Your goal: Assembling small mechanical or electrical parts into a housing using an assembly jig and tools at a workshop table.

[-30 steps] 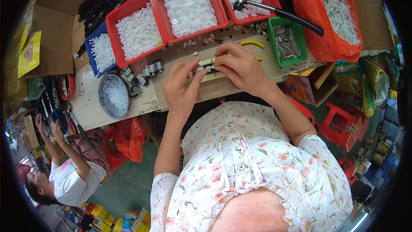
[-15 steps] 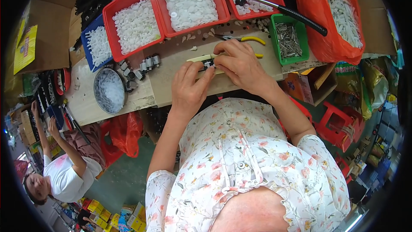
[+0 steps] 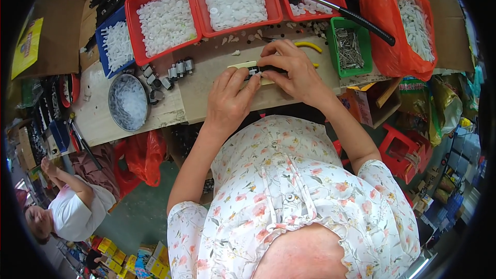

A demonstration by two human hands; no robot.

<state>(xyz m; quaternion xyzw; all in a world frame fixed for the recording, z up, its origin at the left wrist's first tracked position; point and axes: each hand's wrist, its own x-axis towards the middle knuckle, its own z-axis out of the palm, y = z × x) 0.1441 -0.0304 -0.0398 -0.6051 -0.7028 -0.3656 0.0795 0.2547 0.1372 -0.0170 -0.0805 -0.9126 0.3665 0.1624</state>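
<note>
My left hand and my right hand meet over the worktable, fingers pinched together. Between their fingertips is a small black part with white pieces, held against a cream-coloured block on the table. Both hands grip this part; its exact kind is too small to tell, and my fingers cover some of it. Just beyond my right hand, pliers with yellow handles lie partly hidden.
Red trays of white plastic pieces line the far side. A hammer rests across one tray and a green bin of metal pins. Left are metal cylinders and a round pan. A co-worker sits left.
The view has shifted slightly. My hands stay at the same spot, fingers adjusted a little on the black part. The co-worker's hands have come down and together.
</note>
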